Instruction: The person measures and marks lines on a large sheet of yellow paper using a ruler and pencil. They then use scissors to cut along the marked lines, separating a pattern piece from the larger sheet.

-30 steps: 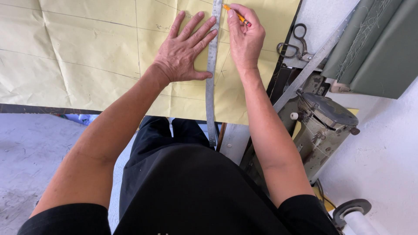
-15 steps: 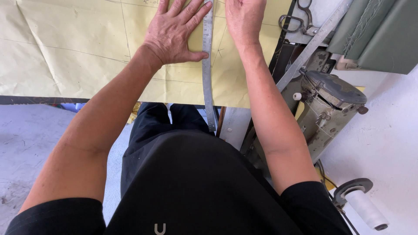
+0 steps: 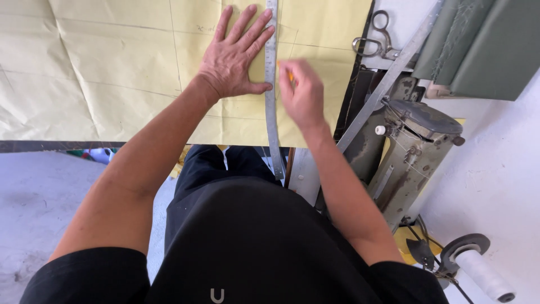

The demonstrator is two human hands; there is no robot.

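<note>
Now left hand (image 3: 233, 56) flat, fingers spread, pinning ruler (image 3: 272, 90); right hand (image 3: 302, 93) grips pencil (image 3: 289, 73).

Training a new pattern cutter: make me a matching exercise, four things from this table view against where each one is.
1 left hand
2 metal ruler
3 scissors
4 thread spool

a lower right corner, on the floor side
b flat on the yellow paper
c off the paper's right edge
d between both hands, overhanging the table edge

1-b, 2-d, 3-c, 4-a
</note>
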